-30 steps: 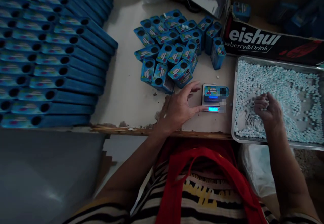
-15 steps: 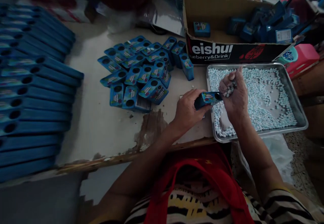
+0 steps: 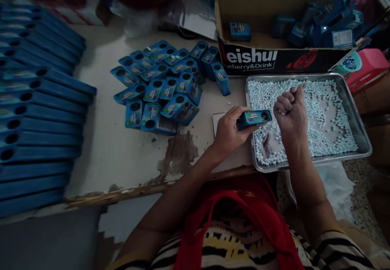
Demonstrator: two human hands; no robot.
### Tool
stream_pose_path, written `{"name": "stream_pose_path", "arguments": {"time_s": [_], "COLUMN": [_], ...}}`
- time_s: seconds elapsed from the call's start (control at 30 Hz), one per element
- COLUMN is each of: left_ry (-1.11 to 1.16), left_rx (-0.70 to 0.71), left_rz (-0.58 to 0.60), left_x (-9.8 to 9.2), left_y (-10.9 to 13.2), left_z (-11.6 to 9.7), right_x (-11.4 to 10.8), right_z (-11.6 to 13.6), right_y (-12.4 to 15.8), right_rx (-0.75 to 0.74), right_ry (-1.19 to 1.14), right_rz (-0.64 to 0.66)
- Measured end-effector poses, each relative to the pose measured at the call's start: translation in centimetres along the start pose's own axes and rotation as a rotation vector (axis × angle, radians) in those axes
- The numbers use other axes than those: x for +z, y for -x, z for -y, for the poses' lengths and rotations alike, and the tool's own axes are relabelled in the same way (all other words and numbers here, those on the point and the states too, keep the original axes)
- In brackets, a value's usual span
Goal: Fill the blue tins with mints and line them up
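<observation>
My left hand [image 3: 232, 129] grips a small blue candy box [image 3: 256, 116] by its sides, with the round hole in its end facing up. Just right of that box, my right hand [image 3: 291, 111] is curled into a fist above the tray. A bit of white shows between its fingers, where pale candies are held. Beneath it, a metal tray [image 3: 362, 153] carries a spread of small white and light blue candies [image 3: 319, 140]. Left of my hands, a cluster of similar blue boxes [image 3: 164, 87] stands on the table, a few with candies on top.
Long rows of blue boxes [image 3: 42, 111] fill the table's left side. Behind the tray, an open cardboard box [image 3: 262, 54] holds several more blue boxes. A pink container [image 3: 373, 66] is at the far right. The worn table edge [image 3: 122, 194] runs in front of my body.
My right hand has drawn back to the right from the box hole, and its fingers have closed over the candies. My left hand still holds the box, now tilted slightly differently.
</observation>
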State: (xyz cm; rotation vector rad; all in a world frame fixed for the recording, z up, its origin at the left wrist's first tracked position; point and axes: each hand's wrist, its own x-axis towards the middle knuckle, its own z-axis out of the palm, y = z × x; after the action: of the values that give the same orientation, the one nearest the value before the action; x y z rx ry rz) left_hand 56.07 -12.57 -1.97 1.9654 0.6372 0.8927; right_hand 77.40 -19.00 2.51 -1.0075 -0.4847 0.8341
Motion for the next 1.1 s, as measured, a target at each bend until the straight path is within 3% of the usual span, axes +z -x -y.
{"name": "stream_pose_path", "arguments": {"time_s": [0.07, 0.2, 0.27, 0.37, 0.47, 0.63, 0.87, 1.1], "left_ry": [0.104, 0.151, 0.132, 0.151, 0.217, 0.237, 0.104, 0.135], "left_rx": [-0.074, -0.214, -0.24, -0.271, -0.271, -0.176, -0.219, -0.274], "left_rz": [-0.012, -0.087, -0.114, -0.105, -0.066, -0.121, -0.224, -0.17], "left_x": [-1.0, -3.6, -4.6, -5.2, -5.3, -7.3, -12.3, -14.2], "left_y": [0.9, 3.0, 3.8, 4.2, 4.2, 5.6, 9.5, 10.2], "left_z": [1.1, 3.2, 3.9, 5.0, 6.0, 6.7, 5.0, 4.2], "right_x": [-2.4, -5.2, -5.4, -4.7, -3.2, 0.3, 5.6, 7.7], "right_z": [0.2, -0.4, -1.0, -1.7, -1.8, -1.1, 1.0, 2.8], "right_y": [-1.0, -0.5, 0.9, 3.3, 4.7, 4.3, 2.8, 2.8], "right_rx": [0.091, 0.197, 0.327, 0.531, 0.612, 0.605, 0.638, 0.61], "right_ry": [-0.172, -0.404, -0.365, -0.279, -0.195, 0.108, 0.362, 0.532], "right_rz": [-0.029, -0.459, -0.559, -0.43, -0.237, -0.02, 0.186, 0.257]}}
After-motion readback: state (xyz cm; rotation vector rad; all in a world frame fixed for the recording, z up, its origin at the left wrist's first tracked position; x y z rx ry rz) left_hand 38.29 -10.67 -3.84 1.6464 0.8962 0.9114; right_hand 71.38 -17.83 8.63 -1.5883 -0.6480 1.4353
